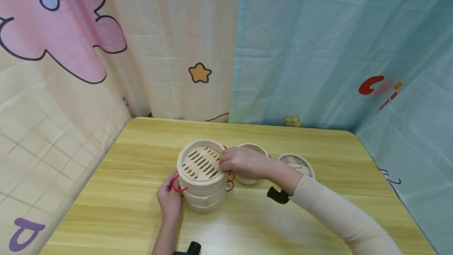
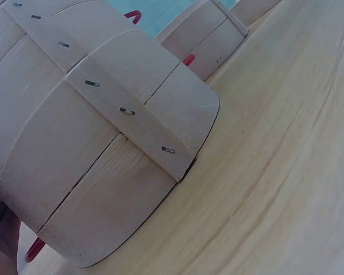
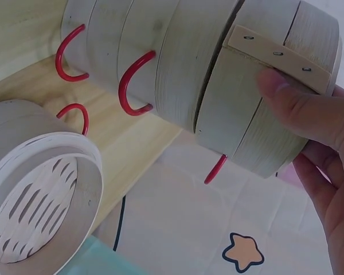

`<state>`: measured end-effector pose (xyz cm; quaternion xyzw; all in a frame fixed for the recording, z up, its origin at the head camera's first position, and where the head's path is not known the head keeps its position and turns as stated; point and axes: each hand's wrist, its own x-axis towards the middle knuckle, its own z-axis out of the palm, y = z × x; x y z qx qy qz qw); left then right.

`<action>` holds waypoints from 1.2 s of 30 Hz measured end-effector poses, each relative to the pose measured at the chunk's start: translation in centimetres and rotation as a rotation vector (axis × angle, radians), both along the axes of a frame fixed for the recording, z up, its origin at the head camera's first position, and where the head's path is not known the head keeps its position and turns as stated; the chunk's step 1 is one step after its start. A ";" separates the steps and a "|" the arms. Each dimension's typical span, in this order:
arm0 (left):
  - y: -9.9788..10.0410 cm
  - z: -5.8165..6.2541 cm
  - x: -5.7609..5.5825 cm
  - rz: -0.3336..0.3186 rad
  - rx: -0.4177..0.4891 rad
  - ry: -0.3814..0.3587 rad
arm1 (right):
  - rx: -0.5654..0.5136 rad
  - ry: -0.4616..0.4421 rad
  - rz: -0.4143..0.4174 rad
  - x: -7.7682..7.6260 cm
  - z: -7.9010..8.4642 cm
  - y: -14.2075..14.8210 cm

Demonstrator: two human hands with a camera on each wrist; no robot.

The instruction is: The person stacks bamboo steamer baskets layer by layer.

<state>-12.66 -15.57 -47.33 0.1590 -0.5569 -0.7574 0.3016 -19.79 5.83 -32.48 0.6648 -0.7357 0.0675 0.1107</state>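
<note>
Your right hand pinches the top steamer tier, a dark seam beneath, on the stack on the bench; your left hand touches its side, finger curl unclear. Stacking seems underway; next, likely, seat it level.

Wood-grain table; behind, beige cloth with star, teal cloth.

The head camera is looking forward and down at the table. Both wrist cameras are closely sharing one steamer stack.
</note>
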 end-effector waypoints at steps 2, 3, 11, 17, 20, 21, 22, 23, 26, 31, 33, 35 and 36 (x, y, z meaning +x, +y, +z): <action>0.0 0.0 0.0 0.005 0.001 -0.005 | 0.022 0.009 -0.007 0.1 -0.1 -0.1; 0.0 0.0 -0.1 0.007 -0.001 -0.007 | 0.032 0.013 -0.012 0.1 -0.1 -0.1; 0.3 0.1 -0.1 0.020 -0.020 0.003 | 0.049 0.011 -0.059 0.6 -0.2 -0.4; 0.4 0.1 0.0 0.021 -0.005 0.019 | 0.049 -0.010 -0.074 0.8 -0.3 -0.4; 0.3 0.0 0.0 0.025 -0.014 0.018 | 0.039 -0.013 -0.064 0.8 -0.4 -0.4; 0.3 0.0 0.0 0.030 -0.024 0.012 | 0.034 -0.010 -0.059 0.8 -0.4 -0.4; 0.3 0.0 0.0 0.034 -0.033 0.006 | 0.031 -0.008 -0.054 0.8 -0.5 -0.4; 0.3 0.0 0.0 0.037 -0.043 0.001 | 0.029 -0.005 -0.051 0.8 -0.5 -0.4; 0.2 -0.1 0.0 0.039 -0.050 -0.012 | 0.032 0.008 -0.052 0.8 -0.5 -0.4; 0.2 0.0 0.0 0.035 -0.050 -0.028 | 0.053 0.019 -0.072 0.9 -0.6 -0.5; 0.2 0.3 0.2 0.039 -0.069 -0.036 | 0.064 0.019 -0.080 0.9 -0.6 -0.6; 0.4 0.9 0.5 0.042 -0.095 -0.036 | 0.070 0.017 -0.085 1.0 -0.6 -0.7; 0.5 1.2 0.7 0.041 -0.104 -0.031 | 0.071 0.016 -0.087 1.0 -0.6 -0.7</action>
